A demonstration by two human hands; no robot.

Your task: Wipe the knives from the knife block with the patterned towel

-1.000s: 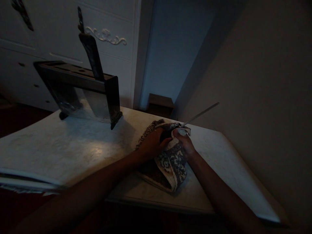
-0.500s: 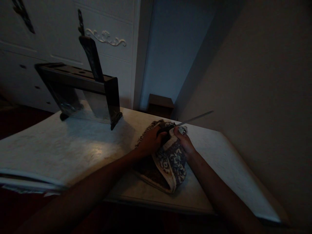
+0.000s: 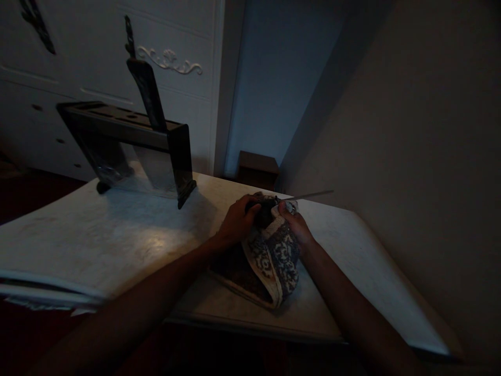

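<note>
A patterned towel (image 3: pixel 285 261), dark with pale figures and a light border, is bunched up over the tabletop. My left hand (image 3: pixel 238 219) is closed round the dark handle of a knife (image 3: pixel 311 196). Its thin blade points right, beyond the towel, and looks nearly edge-on. On the other side, my right hand (image 3: pixel 294 223) grips a fold of the towel by the base of the blade, with the thumb on top. Part of the handle and the fingers under the cloth are hidden.
Left of my hands, a knife block (image 3: pixel 180 162) with clear sides stands on the pale table (image 3: pixel 136 245); one black handle (image 3: pixel 148 96) sticks up from it. Behind are a white cabinet (image 3: pixel 188 109) and a low brown box (image 3: pixel 258 163). A wall (image 3: pixel 410 130) borders the right side.
The blade has swung lower at its tip, which now lies a little further left and flatter. My left hand has shifted slightly up and left; my right hand stays on the towel.
</note>
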